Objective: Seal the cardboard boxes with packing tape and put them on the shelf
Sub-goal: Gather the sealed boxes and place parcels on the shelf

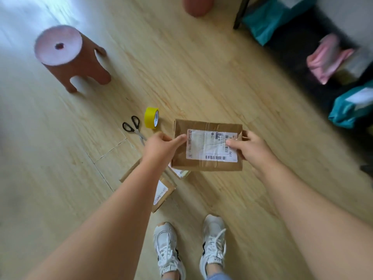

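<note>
Left hand and right hand gripped the box by its ends, above the floor — seemingly taped and bound for the shelf, which called for a level carry rightward. Tape and scissors lay idle. The label showed barcodes — and "661".

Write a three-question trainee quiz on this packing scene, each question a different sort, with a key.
1. True or false: the yellow tape roll sits on the floor beside the scissors.
2. The labelled cardboard box is held by: A) one hand B) both hands C) no hand.
3. Fill in: the scissors' handles are ____.
Key: 1 true. 2 B: left hand and right hand grip its sides. 3 black.
</note>
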`<state>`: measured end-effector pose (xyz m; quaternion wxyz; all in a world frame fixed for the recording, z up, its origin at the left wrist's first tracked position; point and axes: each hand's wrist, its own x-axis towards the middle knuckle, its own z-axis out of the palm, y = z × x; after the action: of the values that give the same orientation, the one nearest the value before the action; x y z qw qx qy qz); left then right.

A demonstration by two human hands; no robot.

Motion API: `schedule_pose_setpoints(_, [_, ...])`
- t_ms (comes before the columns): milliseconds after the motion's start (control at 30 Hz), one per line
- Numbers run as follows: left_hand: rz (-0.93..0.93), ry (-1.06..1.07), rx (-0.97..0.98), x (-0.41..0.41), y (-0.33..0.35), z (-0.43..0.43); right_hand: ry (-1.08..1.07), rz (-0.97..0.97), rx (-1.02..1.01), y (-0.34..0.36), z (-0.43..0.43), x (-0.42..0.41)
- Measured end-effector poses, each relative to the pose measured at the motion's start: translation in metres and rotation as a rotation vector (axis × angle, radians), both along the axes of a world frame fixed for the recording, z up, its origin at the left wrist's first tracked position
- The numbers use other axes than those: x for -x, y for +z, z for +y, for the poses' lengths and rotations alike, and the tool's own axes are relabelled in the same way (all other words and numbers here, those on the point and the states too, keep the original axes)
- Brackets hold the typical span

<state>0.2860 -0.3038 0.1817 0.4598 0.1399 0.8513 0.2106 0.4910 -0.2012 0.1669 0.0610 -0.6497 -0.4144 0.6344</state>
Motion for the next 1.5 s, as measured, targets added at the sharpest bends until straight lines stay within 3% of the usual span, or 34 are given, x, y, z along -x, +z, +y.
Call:
schedule_pose_setpoints(200, [-0.242, 0.115, -0.127, -0.045, 0.114, 0.058, 0.014, 0.055, -0.137, 0.139, 0.054, -0.041])
schedule_pose_setpoints(433, [-0.304, 0.038, -0.268, -0.107, 0.223, 0.136, 0.029, -0.034, -0.346, 0.264, 0.117, -0.102])
schedule_pose_setpoints(600, [-0.352, 0.119, -0.359, -0.152, 0.265, 0.180, -0.228, -0.139, -0.491, 0.310, 0.146, -0.133])
schedule_pose_setpoints(700, [-0.342, 0.203, -0.380, -0.168, 0.280, 0.219, -0.347, -0.090, -0.393, 0.318, 0.168, -0.137])
schedule_pose_setpoints(900, [-0.310, 0.210, -0.343, -0.169, 0.284, 0.310, -0.257, -0.045, -0.220, 0.307, 0.220, -0.108])
schedule_pose_setpoints(1033, [-0.274, 0.131, -0.279, -0.151, 0.272, 0.381, -0.325, -0.030, -0.225, 0.290, 0.281, -0.083])
schedule_pose_setpoints(1200, [-0.071, -0.005, -0.284, -0.124, 0.243, 0.454, -0.346, -0.083, -0.250, 0.270, 0.356, -0.061])
schedule_pose_setpoints(1500, [-0.011, -0.115, -0.397, -0.123, 0.203, 0.568, -0.358, -0.125, -0.339, 0.224, 0.482, -0.057])
